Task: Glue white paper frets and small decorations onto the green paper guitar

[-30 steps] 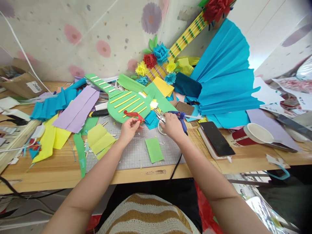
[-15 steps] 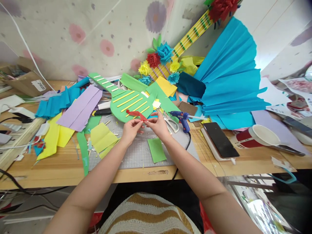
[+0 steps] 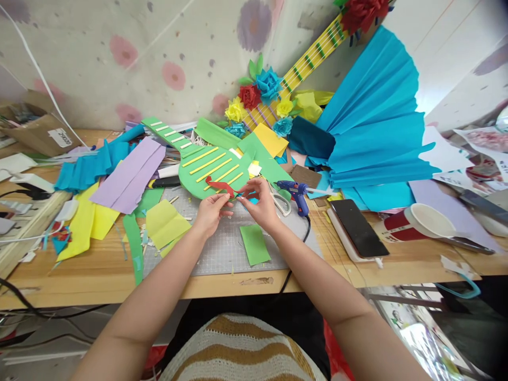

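Note:
A curved red paper strip (image 3: 220,186) is held over the grey cutting mat (image 3: 222,248). My left hand (image 3: 210,211) pinches its near end between thumb and fingers. My right hand (image 3: 259,205) pinches the strip's right end, fingers curled. Just behind the strip lies a green paper guitar (image 3: 202,164) with yellow string strips. A green paper rectangle (image 3: 254,244) lies on the mat below my right hand. Scissors (image 3: 281,202) and a blue glue gun (image 3: 296,193) rest right of my right hand.
A black phone (image 3: 357,227) on a white tablet and a red paper cup (image 3: 416,222) lie to the right. A big blue pleated fan (image 3: 373,132), a yellow guitar with paper flowers (image 3: 270,100), and purple, yellow and blue sheets (image 3: 127,174) crowd the wooden table (image 3: 99,280).
My right hand left the spot by the scissors and glue gun, came left and took the red strip's right end. My left hand kept its hold on the strip.

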Available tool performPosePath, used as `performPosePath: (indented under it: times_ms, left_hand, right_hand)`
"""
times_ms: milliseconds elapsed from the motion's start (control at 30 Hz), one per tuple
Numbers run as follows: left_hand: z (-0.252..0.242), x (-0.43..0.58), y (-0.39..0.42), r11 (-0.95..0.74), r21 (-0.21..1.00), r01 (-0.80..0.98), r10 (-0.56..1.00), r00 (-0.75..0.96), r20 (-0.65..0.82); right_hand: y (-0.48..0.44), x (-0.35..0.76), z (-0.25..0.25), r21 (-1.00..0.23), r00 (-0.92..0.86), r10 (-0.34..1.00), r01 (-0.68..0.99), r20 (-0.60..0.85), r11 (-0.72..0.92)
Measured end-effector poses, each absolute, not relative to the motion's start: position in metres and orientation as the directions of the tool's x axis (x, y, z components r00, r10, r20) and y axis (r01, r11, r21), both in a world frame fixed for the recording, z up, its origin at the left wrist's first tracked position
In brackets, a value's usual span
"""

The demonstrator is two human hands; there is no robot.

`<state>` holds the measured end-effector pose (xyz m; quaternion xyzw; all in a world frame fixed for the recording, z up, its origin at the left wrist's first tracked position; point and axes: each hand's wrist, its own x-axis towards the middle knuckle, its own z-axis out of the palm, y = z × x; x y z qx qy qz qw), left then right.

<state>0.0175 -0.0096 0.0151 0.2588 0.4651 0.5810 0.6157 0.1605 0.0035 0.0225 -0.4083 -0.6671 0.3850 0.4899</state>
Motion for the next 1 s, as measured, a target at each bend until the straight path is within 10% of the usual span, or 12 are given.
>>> performPosePath:
  times_ms: [600,1000]
  left_hand:
    - [0.020,0.015,-0.014,0.288,0.843,-0.455,0.953,0.051,-0.298]
    - [0.018,0.014,-0.014,0.305,0.842,-0.445,0.952,0.104,-0.289]
  right_hand:
    - [0.012,0.161,0.026,-0.578,-0.407,0.691,0.378,0.597,0.723]
    - [0.015,0.165,0.029,-0.694,-0.413,0.746,0.304,0.522,0.653]
